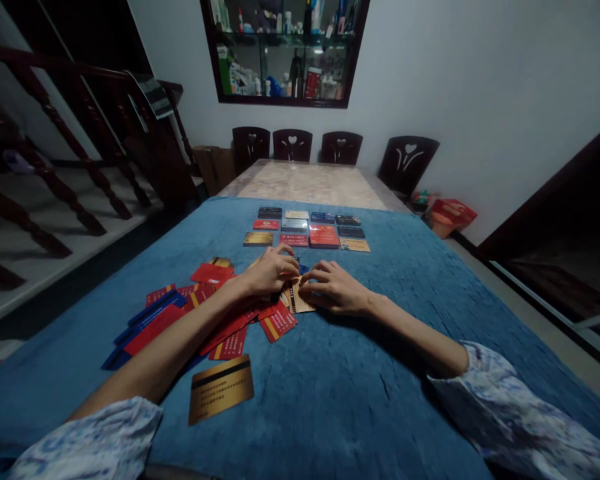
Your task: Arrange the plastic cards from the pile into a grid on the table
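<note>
My left hand [275,272] rests at the right end of a loose heap of cards, its fingers curled and pointing down among them. What lies under those fingertips is partly hidden. My right hand [336,288] has its fingers closed at the edge of a tan card [300,300] with a dark stripe. Beneath my left forearm spread red cards [155,328], blue cards [116,358] and striped red cards [279,322]. A gold card [222,388] with a black stripe lies alone nearer to me. Beyond my hands, several card stacks form rows, among them an orange-red stack [324,236] and a gold one [259,239].
A blue cloth [360,400] covers the near part of the long table; its far end shows a bare marble-like top [315,179]. Dark chairs [293,143] stand behind it. A wooden railing [55,120] runs along the left, and a red bag [453,213] sits at the right.
</note>
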Tool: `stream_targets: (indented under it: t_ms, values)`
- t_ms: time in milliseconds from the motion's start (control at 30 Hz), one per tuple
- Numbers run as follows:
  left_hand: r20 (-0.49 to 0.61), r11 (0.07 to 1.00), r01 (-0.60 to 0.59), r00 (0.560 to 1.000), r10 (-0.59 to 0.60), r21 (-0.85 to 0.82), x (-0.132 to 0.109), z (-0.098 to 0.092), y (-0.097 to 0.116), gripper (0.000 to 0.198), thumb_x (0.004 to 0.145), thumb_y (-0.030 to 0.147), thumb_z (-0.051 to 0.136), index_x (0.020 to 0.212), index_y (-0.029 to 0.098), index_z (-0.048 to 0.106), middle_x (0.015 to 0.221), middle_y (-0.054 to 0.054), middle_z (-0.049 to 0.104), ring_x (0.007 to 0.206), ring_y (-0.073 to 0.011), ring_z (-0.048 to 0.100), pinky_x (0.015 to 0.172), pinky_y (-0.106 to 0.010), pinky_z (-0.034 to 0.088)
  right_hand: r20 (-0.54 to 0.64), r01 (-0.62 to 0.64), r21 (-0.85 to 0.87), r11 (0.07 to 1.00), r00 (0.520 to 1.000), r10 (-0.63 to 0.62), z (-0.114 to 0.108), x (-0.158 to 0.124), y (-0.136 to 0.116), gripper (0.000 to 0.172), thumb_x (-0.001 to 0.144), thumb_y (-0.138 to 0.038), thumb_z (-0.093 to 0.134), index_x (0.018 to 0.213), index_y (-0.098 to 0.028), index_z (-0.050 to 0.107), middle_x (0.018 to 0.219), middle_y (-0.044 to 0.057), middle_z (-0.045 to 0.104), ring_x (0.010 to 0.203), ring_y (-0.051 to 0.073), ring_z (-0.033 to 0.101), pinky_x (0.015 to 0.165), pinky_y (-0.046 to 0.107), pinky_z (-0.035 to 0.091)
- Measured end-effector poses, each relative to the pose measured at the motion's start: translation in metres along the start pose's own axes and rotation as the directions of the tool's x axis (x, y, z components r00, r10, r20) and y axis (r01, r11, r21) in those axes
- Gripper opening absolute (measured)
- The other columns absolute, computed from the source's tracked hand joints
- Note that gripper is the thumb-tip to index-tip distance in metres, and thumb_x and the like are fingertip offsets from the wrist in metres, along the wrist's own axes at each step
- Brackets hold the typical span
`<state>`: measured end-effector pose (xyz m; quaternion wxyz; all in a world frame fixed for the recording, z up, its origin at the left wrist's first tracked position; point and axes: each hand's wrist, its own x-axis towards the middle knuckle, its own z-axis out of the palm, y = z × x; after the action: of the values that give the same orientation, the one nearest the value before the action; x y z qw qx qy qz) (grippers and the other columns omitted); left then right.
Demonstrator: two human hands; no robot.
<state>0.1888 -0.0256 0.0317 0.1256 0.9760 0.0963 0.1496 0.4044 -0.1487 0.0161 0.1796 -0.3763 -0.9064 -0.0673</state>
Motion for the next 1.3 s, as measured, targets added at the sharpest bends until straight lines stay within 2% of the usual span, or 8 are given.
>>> stream_targets:
  t_ms: [100,200,333,567,700,867,1100,1300]
  values:
    - [0.037,0.998,-0.058,0.998,0.058,0.003,0.0,0.002,0.004,0.023,0.087,0.008,0.061,0.085,0.023,0.078,0.106,-0.002,0.078,0.125,-0.0267,0.048,0.108,-0.046,0.031,0.041,0.017,0.037,0.999,0.999,-0.019,0.001,-0.002,-0.007,0.031,0.103,-0.035,0.05,0.123,-0.023,0.07,0.126,0.011,0.07,0.113,0.026,0.05,0.091,0.041,0.037]
    - [0.052,0.998,-0.068,0.996,0.067,0.016,0.0,0.004,0.005,0.024,0.085,0.008,0.06,0.083,0.023,0.078,0.107,-0.002,0.079,0.126,-0.0272,0.049,0.107,-0.047,0.031,0.079,0.022,0.068,0.997,0.997,-0.027,0.001,-0.005,-0.007,0.037,0.103,-0.042,0.049,0.129,-0.022,0.067,0.133,0.011,0.068,0.118,0.028,0.049,0.095,0.044,0.036]
    - [0.073,0.998,-0.062,0.996,0.059,0.033,0.0,0.007,0.005,0.027,0.086,0.008,0.058,0.093,0.024,0.078,0.114,-0.003,0.078,0.129,-0.029,0.048,0.105,-0.049,0.031,0.081,0.015,0.089,0.996,0.996,-0.022,0.001,-0.011,-0.002,0.049,0.099,-0.055,0.053,0.133,-0.021,0.066,0.136,0.013,0.066,0.121,0.03,0.048,0.098,0.047,0.037]
    - [0.092,0.997,-0.044,0.995,0.038,0.062,0.003,0.009,0.014,0.03,0.088,0.009,0.055,0.103,0.023,0.077,0.116,-0.007,0.076,0.128,-0.0299,0.048,0.102,-0.05,0.033,0.041,-0.011,0.063,0.998,0.999,0.008,-0.001,-0.02,0.002,0.037,0.103,-0.034,0.048,0.132,-0.021,0.067,0.131,0.011,0.07,0.116,0.027,0.052,0.094,0.044,0.042]
    - [0.096,0.998,-0.02,0.995,0.014,0.067,0.005,0.011,0.018,0.028,0.092,0.013,0.053,0.106,0.023,0.075,0.117,-0.009,0.074,0.126,-0.0293,0.048,0.1,-0.049,0.034,0.053,-0.051,0.038,0.998,0.997,0.049,-0.002,-0.028,0.005,0.036,0.103,-0.028,0.049,0.134,-0.023,0.067,0.13,0.011,0.071,0.115,0.027,0.054,0.092,0.043,0.045]
    - [0.111,0.996,-0.013,0.994,0.003,0.084,0.013,0.015,0.021,0.025,0.091,0.014,0.054,0.104,0.022,0.075,0.116,-0.01,0.072,0.122,-0.0291,0.048,0.099,-0.048,0.035,0.023,-0.09,-0.004,0.996,0.996,0.09,0.002,-0.04,0.016,0.034,0.103,-0.028,0.05,0.132,-0.024,0.068,0.127,0.012,0.073,0.111,0.025,0.057,0.088,0.041,0.048]
    - [0.188,0.981,0.073,0.976,-0.108,0.179,0.023,0.018,0.034,0.028,0.089,0.011,0.052,0.107,0.018,0.072,0.119,-0.014,0.066,0.117,-0.0297,0.051,0.094,-0.047,0.037,-0.017,-0.113,-0.042,0.993,0.994,0.112,0.007,-0.051,0.027,0.034,0.106,-0.032,0.047,0.129,-0.023,0.07,0.124,0.01,0.075,0.106,0.024,0.058,0.086,0.039,0.047]
    - [0.164,0.99,0.079,0.982,-0.098,0.117,0.023,0.024,0.029,0.03,0.091,0.012,0.049,0.111,0.019,0.071,0.124,-0.012,0.063,0.115,-0.0264,0.053,0.093,-0.042,0.038,-0.043,-0.114,-0.126,0.985,0.993,0.11,0.007,-0.053,0.024,0.033,0.106,-0.033,0.046,0.126,-0.024,0.07,0.123,0.011,0.074,0.104,0.024,0.057,0.084,0.039,0.044]
